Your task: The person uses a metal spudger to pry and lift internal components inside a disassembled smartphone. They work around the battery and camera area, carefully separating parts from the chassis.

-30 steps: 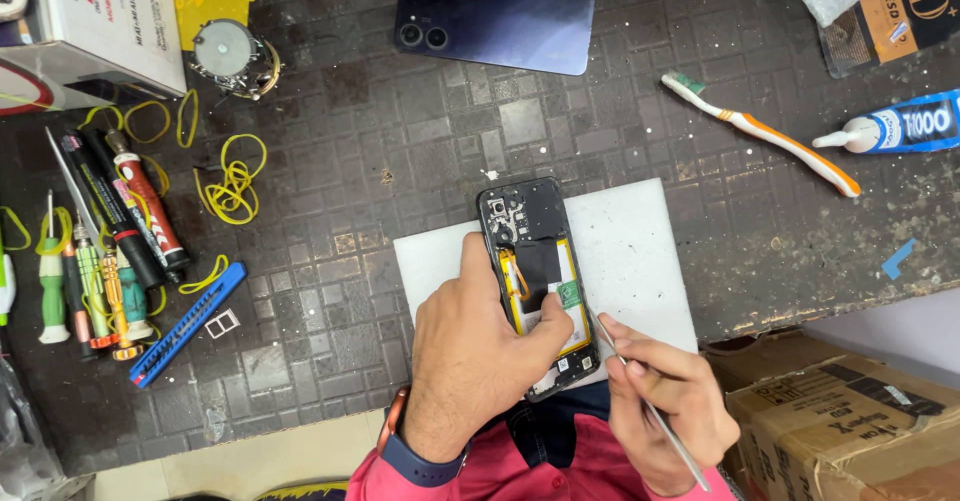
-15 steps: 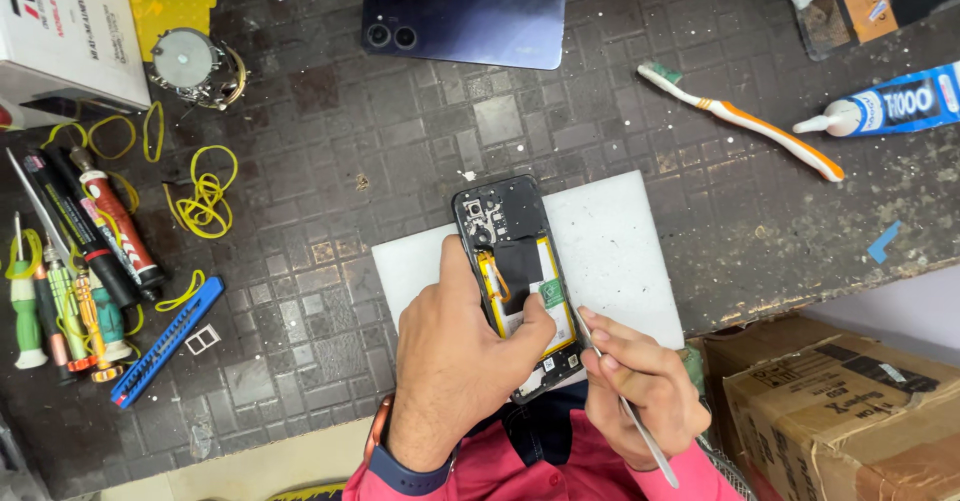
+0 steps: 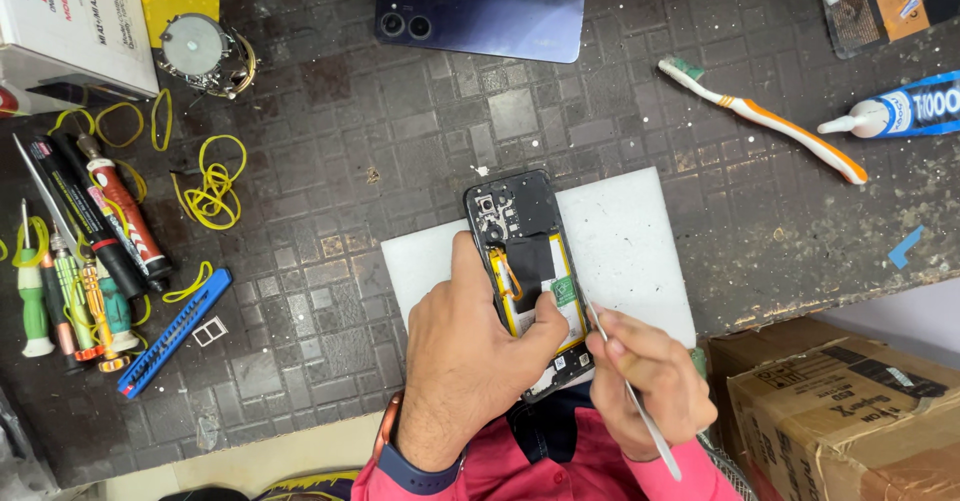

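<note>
My left hand (image 3: 465,361) clamps the opened phone (image 3: 528,276) on the white pad (image 3: 640,251) while my right hand (image 3: 645,381) pinches the metal pry tool (image 3: 630,391); I'd lever shallowly, probably at the right edge.

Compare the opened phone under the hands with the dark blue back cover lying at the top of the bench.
The opened phone shows its insides: a yellow-edged battery and circuit parts. The back cover shows a smooth, glossy blue face with two camera rings. The phone rests on the white pad, steadied by the left hand; the cover lies untouched on the dark mat. Both are similar-sized rounded rectangles.
</note>
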